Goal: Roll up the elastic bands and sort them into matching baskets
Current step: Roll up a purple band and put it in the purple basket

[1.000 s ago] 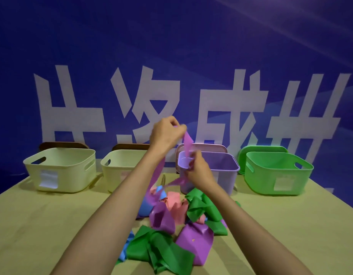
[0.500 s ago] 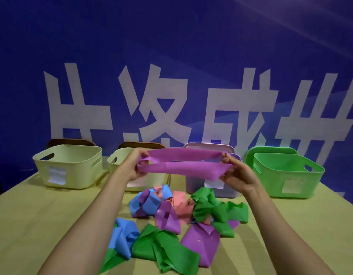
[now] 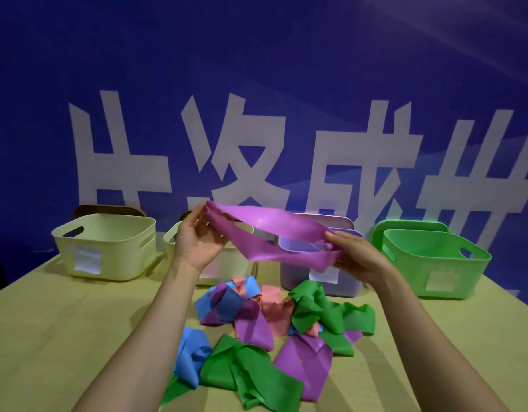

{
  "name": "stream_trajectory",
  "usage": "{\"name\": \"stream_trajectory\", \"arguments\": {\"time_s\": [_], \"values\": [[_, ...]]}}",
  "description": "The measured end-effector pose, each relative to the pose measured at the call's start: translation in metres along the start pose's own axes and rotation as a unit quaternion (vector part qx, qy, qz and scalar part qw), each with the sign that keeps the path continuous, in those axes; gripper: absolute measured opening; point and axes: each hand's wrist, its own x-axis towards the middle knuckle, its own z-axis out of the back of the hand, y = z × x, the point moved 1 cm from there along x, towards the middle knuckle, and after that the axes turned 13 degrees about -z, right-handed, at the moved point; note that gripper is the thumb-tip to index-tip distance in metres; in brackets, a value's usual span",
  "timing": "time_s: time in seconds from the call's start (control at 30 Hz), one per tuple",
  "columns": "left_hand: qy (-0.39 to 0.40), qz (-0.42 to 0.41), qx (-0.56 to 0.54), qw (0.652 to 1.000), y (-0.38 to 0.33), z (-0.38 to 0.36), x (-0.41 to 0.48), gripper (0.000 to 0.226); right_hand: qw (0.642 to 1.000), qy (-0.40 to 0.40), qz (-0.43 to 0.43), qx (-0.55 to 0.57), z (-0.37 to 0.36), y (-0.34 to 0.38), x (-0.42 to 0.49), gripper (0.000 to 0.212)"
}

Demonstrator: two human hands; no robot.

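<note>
A purple elastic band (image 3: 274,233) is stretched as a twisted loop between my hands, above the table. My left hand (image 3: 198,239) pinches its left end, palm toward me. My right hand (image 3: 356,255) grips its right end in front of the purple basket (image 3: 343,285). Below lies a pile of loose bands: green (image 3: 250,373), blue (image 3: 194,355), purple (image 3: 305,361) and pink (image 3: 276,307). A green basket (image 3: 435,263) stands at the right. Two pale yellow baskets stand at the left (image 3: 108,248) and behind my left hand (image 3: 170,242).
The baskets stand in a row along the far edge of the yellow-green table (image 3: 48,337), each with a white label. A blue wall banner (image 3: 256,84) with large white characters rises right behind them. Brown chair backs (image 3: 108,209) show behind the yellow baskets.
From a bunched strip held high and close together, the purple band got pulled out wide between my hands. Since half a second ago it has twisted, and the left end has risen.
</note>
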Motion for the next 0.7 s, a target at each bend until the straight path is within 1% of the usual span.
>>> {"name": "stream_trajectory", "arguments": {"time_s": [0.03, 0.07, 0.1, 0.13, 0.17, 0.2, 0.23, 0.27, 0.33, 0.37, 0.43, 0.47, 0.5, 0.53, 0.57, 0.63, 0.67, 0.7], "values": [[-0.009, 0.011, 0.005, 1.000, -0.001, 0.004, 0.002, 0.018, 0.994, 0.020, -0.011, 0.105, 0.002, 0.003, -0.001, 0.012], [-0.019, 0.031, 0.022, 0.999, -0.001, 0.008, 0.004, 0.017, 0.979, 0.044, -0.021, 0.198, 0.004, 0.005, 0.000, 0.012], [-0.032, 0.056, 0.049, 0.997, 0.000, 0.010, 0.004, 0.012, 0.961, 0.070, -0.029, 0.266, 0.006, 0.007, 0.001, 0.012], [-0.048, 0.082, 0.083, 0.992, 0.002, 0.011, 0.005, 0.005, 0.945, 0.100, -0.032, 0.311, 0.008, 0.007, 0.002, 0.016], [-0.068, 0.101, 0.115, 0.986, 0.004, 0.012, 0.004, 0.004, 0.930, 0.129, -0.030, 0.343, 0.009, 0.006, 0.003, 0.031], [-0.091, 0.105, 0.156, 0.978, 0.007, 0.012, 0.003, 0.012, 0.918, 0.152, -0.027, 0.364, 0.010, 0.006, 0.003, 0.047], [-0.108, 0.098, 0.197, 0.970, 0.008, 0.012, 0.003, 0.019, 0.910, 0.170, -0.023, 0.377, 0.010, 0.005, 0.003, 0.055], [-0.111, 0.089, 0.229, 0.963, 0.009, 0.012, 0.001, 0.022, 0.907, 0.179, -0.013, 0.381, 0.009, 0.004, 0.003, 0.055], [-0.080, 0.088, 0.235, 0.965, 0.012, 0.009, -0.001, 0.023, 0.917, 0.150, 0.016, 0.369, 0.005, 0.003, 0.005, 0.040], [-0.061, 0.085, 0.208, 0.973, 0.013, 0.008, -0.001, 0.021, 0.931, 0.125, 0.022, 0.343, 0.001, 0.004, 0.004, 0.034], [-0.019, 0.074, 0.108, 0.991, 0.011, 0.005, 0.001, 0.016, 0.967, 0.047, 0.013, 0.252, -0.002, 0.005, 0.006, 0.034], [0.003, 0.070, 0.062, 0.996, 0.009, 0.004, 0.001, 0.015, 0.974, 0.019, 0.008, 0.227, -0.003, 0.006, 0.007, 0.030], [0.017, 0.068, 0.043, 0.997, 0.007, 0.003, 0.002, 0.017, 0.974, 0.001, 0.000, 0.225, -0.003, 0.007, 0.007, 0.025], [0.019, 0.067, 0.060, 0.996, 0.006, 0.003, 0.002, 0.017, 0.966, 0.005, -0.009, 0.258, -0.003, 0.008, 0.007, 0.019], [0.011, 0.072, 0.100, 0.992, 0.006, 0.004, 0.002, 0.017, 0.949, 0.036, -0.013, 0.314, -0.002, 0.009, 0.006, 0.024], [-0.002, 0.097, 0.203, 0.974, 0.009, 0.005, 0.001, 0.022, 0.892, 0.126, 0.019, 0.433, 0.000, 0.011, 0.005, 0.055], [-0.003, 0.109, 0.244, 0.964, 0.013, 0.006, 0.001, 0.025, 0.862, 0.166, 0.048, 0.477, 0.000, 0.013, 0.004, 0.061], [-0.005, 0.116, 0.272, 0.955, 0.016, 0.006, 0.002, 0.026, 0.841, 0.184, 0.069, 0.505, -0.003, 0.013, 0.004, 0.059]]}}
